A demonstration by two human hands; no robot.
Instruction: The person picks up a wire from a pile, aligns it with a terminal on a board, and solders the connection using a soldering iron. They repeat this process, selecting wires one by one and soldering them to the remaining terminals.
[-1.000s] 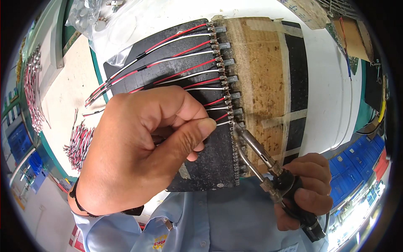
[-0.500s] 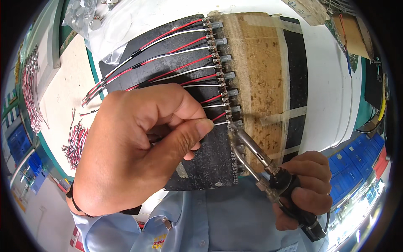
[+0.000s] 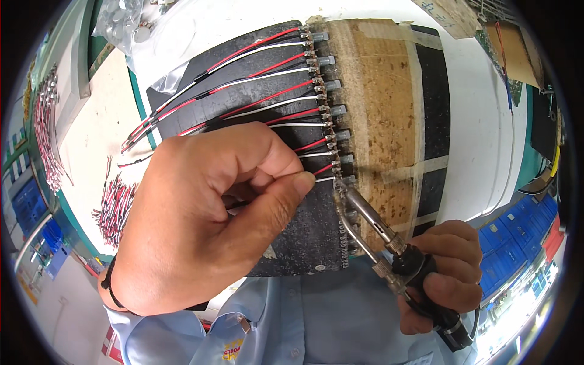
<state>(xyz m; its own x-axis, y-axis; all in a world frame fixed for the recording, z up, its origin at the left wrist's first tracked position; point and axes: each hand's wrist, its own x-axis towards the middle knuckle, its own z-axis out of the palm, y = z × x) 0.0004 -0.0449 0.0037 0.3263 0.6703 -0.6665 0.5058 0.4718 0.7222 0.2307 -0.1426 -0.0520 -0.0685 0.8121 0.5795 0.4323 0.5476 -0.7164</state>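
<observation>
My left hand (image 3: 207, 219) pinches a white wire (image 3: 325, 179) between thumb and forefinger, close to its bare end; a red wire (image 3: 323, 169) emerges just above the fingertips. The wire's end meets a small grey metal-tabbed part in a row of parts (image 3: 332, 85) along a black board (image 3: 298, 243). In my right hand (image 3: 447, 264) is a soldering iron (image 3: 371, 216) with a thin solder-feed tube (image 3: 359, 240) beside its barrel. The iron's tip is at the wire's end, where actual contact is hard to make out. Further up the row, red and white wires run leftward from the other parts.
A brown, taped strip (image 3: 380, 91) covers the board's right half. Bundles of red, white and black wires (image 3: 115, 210) lie at left. A clear plastic bag (image 3: 121, 30) sits at upper left. Blue bins (image 3: 511, 234) stand at far right, and a wooden block (image 3: 447, 15) at upper right.
Board and hands appear shifted slightly right in the picture. The left-hand pinch and the iron's place at the wire's end look nearly the same.
</observation>
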